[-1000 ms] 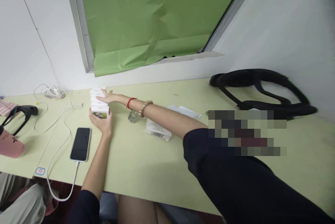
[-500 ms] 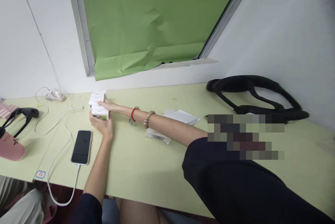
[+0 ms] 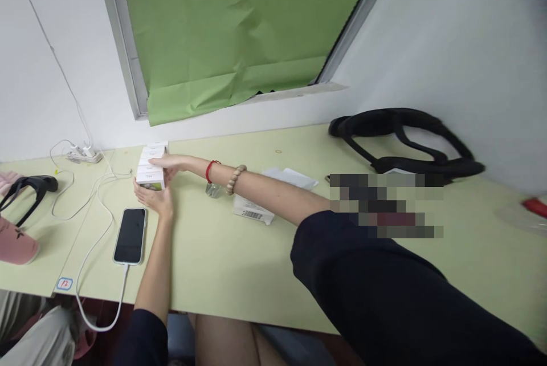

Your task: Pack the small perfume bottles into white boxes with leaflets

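Note:
A row of small white boxes (image 3: 151,167) stands on the pale yellow table, near the wall below the green sheet. My left hand (image 3: 156,197) is wrapped round the near end of the row, its fingers against the left side and front of the nearest box. From the right, my right hand (image 3: 171,164) reaches over, with fingers on top of the boxes and against their right side. A red string and a beaded bracelet circle my right wrist and forearm.
A phone (image 3: 130,236) with a white cable lies nearer the table edge. Left are a power strip (image 3: 84,155), black headgear (image 3: 36,186) and a pink cup (image 3: 16,242). White packets (image 3: 253,210) lie right of centre; a larger black frame (image 3: 384,166) is farther right. A person's legs (image 3: 38,334) show lower left.
The view has shifted a little. The boxes in the row now sit more evenly in line, and my right hand has moved slightly at their right side. My left hand stays at the near end.

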Action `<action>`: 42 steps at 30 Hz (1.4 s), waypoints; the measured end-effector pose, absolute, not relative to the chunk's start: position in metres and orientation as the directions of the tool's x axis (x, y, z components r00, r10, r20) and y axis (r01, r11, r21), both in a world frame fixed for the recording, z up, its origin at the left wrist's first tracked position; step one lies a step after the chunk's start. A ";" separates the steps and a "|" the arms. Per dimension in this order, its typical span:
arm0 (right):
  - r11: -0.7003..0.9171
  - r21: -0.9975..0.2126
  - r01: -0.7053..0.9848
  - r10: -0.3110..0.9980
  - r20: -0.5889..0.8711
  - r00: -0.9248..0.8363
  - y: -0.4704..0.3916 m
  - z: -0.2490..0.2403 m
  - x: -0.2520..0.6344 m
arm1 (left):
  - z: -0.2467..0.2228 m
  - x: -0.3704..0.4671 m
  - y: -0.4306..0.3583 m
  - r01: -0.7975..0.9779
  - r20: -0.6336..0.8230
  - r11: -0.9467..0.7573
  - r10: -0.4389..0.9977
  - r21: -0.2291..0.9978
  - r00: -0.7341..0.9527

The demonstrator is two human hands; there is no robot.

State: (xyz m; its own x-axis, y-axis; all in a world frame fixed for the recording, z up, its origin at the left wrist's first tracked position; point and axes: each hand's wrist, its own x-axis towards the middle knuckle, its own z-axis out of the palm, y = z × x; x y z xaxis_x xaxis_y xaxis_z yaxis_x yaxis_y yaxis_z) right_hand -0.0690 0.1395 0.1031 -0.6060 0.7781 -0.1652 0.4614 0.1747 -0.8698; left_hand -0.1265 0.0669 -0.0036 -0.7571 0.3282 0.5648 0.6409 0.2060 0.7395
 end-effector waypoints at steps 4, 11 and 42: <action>0.227 -0.814 0.535 0.736 -0.217 -0.641 0.147 0.098 -0.060 | 0.000 -0.134 0.068 0.651 0.562 0.172 0.373 0.740 -0.738; 0.380 -0.709 0.595 0.878 0.075 -0.472 0.201 0.099 -0.046 | -0.001 -0.130 0.065 0.587 0.470 0.263 0.394 0.766 -0.790; 0.461 -0.567 0.683 0.870 0.138 -0.473 0.163 0.084 0.118 | 0.013 -0.121 0.065 0.857 0.820 -0.126 0.386 0.500 -0.423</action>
State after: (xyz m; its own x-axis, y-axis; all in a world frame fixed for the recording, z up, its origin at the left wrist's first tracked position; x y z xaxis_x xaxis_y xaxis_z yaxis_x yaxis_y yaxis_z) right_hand 0.1178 0.1635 0.0836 -0.4731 0.8701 0.1385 0.6827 0.4614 -0.5666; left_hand -0.1206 0.0645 0.0129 -0.4226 0.3856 0.8202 0.8566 -0.1257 0.5004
